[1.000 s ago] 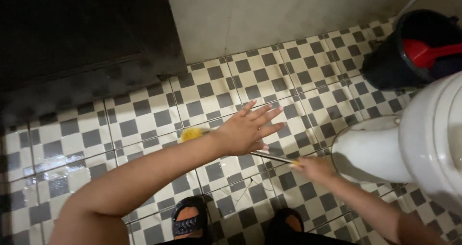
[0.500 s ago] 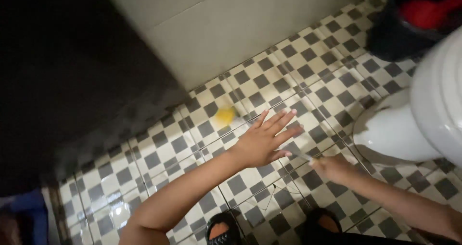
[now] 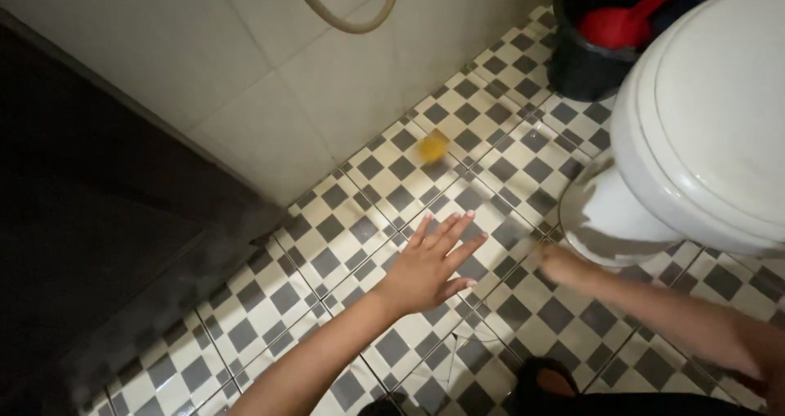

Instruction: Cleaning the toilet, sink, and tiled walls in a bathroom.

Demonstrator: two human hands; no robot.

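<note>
While the left hand (image 3: 429, 267) hovers splayed wide and empty, a small blurred yellow brush head (image 3: 432, 145) lies at its twelve o'clock on the grey-and-white checkered tile floor (image 3: 327, 228), well apart. Whether the blurred right hand (image 3: 558, 262) grips anything, I cannot tell.

Floor (image 3: 360, 212): glazed checkered tile, glossy. Wall (image 3: 270, 81): smooth pale tile, satin sheen. Toilet (image 3: 703, 130): glossy white ceramic. Bucket (image 3: 585, 64): matt black plastic. Scoop (image 3: 621, 20): smooth red plastic.

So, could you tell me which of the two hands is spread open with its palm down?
The left hand, fingers splayed flat over the checkered floor; the right hand is blurred beside the white toilet.
</note>
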